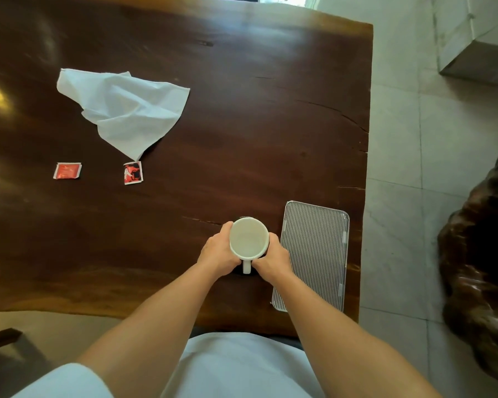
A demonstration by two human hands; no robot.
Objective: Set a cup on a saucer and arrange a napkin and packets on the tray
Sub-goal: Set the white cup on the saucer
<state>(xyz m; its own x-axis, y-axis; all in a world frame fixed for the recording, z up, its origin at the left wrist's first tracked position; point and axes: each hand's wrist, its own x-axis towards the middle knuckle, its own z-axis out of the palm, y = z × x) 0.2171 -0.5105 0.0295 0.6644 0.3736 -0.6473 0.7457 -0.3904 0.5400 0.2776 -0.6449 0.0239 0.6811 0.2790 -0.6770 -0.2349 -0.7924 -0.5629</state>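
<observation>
A white cup stands upright near the table's front edge, its handle pointing toward me. My left hand wraps its left side and my right hand its right side. A dark saucer shows only as a sliver under the cup and hands. Just right of the cup lies a striped grey tray with nothing on it. A crumpled white napkin lies far to the left. Two red packets rest below it: one further left, the other by the napkin's tip.
The dark wooden table ends at the right, just past the tray, with pale floor tiles beyond. A dark carved wooden piece stands on the floor at the right. A grey block sits at the top right.
</observation>
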